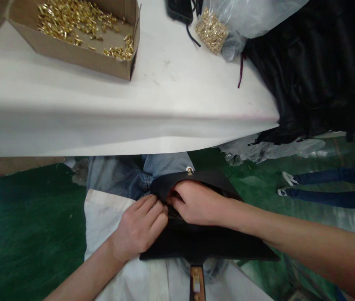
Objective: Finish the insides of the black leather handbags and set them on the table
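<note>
From where I stand, the widest thing in the room is a white-covered table (pixel 102 96), a dark heap (pixel 318 62) piled at its right end. Below its front edge, a black bag (pixel 209 242) lies across a seated person's lap, its curved mouth gaping toward the right hand. It looks light, smooth and slightly slippery, its panels stiff enough to lie flat yet likely to bend at the mouth; the rim beside the left fingers seems the surest hold, and the surface could crease or scratch. On the table stands a cardboard box (pixel 83 59).

The left hand (pixel 141 225) curls its fingers close together, pinching the bag's edge at the left corner of the mouth. The right hand (pixel 196 202) reaches into the mouth, fingers bent, their tips meeting the left fingertips; whether they grasp anything, I cannot tell. Smaller still are a gold-toned clasp (pixel 190 171) on the bag's far edge and loose gold-toned pieces (pixel 67 16) in the box.
</note>
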The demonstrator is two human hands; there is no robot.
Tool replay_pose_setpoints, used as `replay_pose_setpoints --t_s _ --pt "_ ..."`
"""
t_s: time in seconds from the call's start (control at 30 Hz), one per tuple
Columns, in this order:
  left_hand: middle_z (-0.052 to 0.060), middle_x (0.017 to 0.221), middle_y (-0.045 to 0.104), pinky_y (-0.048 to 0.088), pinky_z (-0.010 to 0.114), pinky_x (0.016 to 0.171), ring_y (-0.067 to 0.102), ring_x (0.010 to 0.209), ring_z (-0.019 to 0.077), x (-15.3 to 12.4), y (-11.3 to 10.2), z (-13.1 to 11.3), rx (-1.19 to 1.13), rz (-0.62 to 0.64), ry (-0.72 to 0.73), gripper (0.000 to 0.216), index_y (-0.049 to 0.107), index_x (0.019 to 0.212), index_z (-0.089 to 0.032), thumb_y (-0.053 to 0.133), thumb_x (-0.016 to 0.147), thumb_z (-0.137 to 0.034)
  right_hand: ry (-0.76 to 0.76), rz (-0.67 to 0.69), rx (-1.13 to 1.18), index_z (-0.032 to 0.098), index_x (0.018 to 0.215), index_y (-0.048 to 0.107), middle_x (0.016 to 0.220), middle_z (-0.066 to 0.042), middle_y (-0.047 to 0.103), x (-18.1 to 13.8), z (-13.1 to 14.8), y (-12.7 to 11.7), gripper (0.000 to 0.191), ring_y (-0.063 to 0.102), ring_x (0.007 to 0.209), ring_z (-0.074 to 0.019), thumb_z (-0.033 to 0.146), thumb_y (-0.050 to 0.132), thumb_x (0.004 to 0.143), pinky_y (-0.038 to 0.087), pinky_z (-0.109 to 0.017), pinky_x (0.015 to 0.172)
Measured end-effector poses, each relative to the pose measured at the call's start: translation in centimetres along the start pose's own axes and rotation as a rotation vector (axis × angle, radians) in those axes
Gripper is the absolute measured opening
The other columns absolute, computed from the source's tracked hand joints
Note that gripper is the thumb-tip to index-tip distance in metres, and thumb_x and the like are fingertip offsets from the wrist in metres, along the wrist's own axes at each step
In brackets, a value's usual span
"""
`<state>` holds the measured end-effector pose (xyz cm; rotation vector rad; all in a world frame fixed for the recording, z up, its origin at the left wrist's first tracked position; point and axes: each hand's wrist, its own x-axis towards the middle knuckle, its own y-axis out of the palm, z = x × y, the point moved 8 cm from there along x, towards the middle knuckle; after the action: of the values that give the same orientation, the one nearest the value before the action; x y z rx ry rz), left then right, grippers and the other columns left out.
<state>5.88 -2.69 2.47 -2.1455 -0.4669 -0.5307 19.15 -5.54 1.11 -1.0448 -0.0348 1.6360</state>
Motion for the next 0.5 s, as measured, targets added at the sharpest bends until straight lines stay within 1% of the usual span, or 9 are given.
replay_pose_setpoints --t_s 0.1,0.17,0.23,0.33,0.5 --pt "0.011 0.091 0.075 0.066 0.045 0.097 0.074 0.098 0.0274 -0.1 -0.1 -0.2 0.007 -0.013 0.029 0.028 0.071 0.097 -0.011 0.047 0.113 -0.009 0.052 0.009 0.216 0.017 0.100 0.077 0.105 -0.005 0.083 0.0 -0.8 -0.2 0.018 0.070 0.091 -0.0191 0.009 0.062 0.095 0.053 -0.028 0.083" --pt "0.010 0.091 0.075 0.066 0.046 0.099 0.074 0.099 0.0279 0.0 -0.1 -0.4 0.008 -0.013 0.051 0.026 0.071 0.096 -0.011 0.051 0.112 -0.008 0.078 0.058 0.252 0.017 0.100 0.079 0.099 -0.002 0.082 0.1 -1.1 -0.3 0.021 0.070 0.090 -0.0188 0.008 0.063 0.092 0.054 -0.027 0.082" --pt "0.010 0.091 0.074 0.066 0.047 0.101 0.074 0.100 0.0285 0.1 -0.2 -0.4 0.006 -0.006 0.073 0.023 0.071 0.095 -0.011 0.053 0.110 -0.007 0.129 0.104 0.209 0.017 0.095 0.080 0.090 -0.001 0.080 0.3 -1.6 -0.5 0.017 0.068 0.082 -0.0178 0.009 0.066 0.088 0.052 -0.025 0.074" --pt "0.009 0.090 0.073 0.065 0.047 0.101 0.073 0.098 0.0284 0.4 -0.2 -0.4 -0.009 0.017 0.097 0.024 0.070 0.094 -0.012 0.053 0.110 -0.007 0.189 0.149 0.142 0.016 0.086 0.080 0.076 0.000 0.076 0.4 -2.4 -0.7 0.012 0.061 0.067 -0.0152 0.012 0.068 0.085 0.046 -0.024 0.060" --pt "0.009 0.090 0.073 0.063 0.045 0.099 0.072 0.096 0.0275 0.8 -0.1 -0.3 -0.019 0.030 0.099 0.028 0.070 0.093 -0.013 0.049 0.112 -0.008 0.186 0.218 0.055 0.016 0.082 0.080 0.075 -0.001 0.077 0.9 -2.7 -0.2 0.014 0.057 0.061 -0.0137 0.013 0.067 0.085 0.039 -0.024 0.054"
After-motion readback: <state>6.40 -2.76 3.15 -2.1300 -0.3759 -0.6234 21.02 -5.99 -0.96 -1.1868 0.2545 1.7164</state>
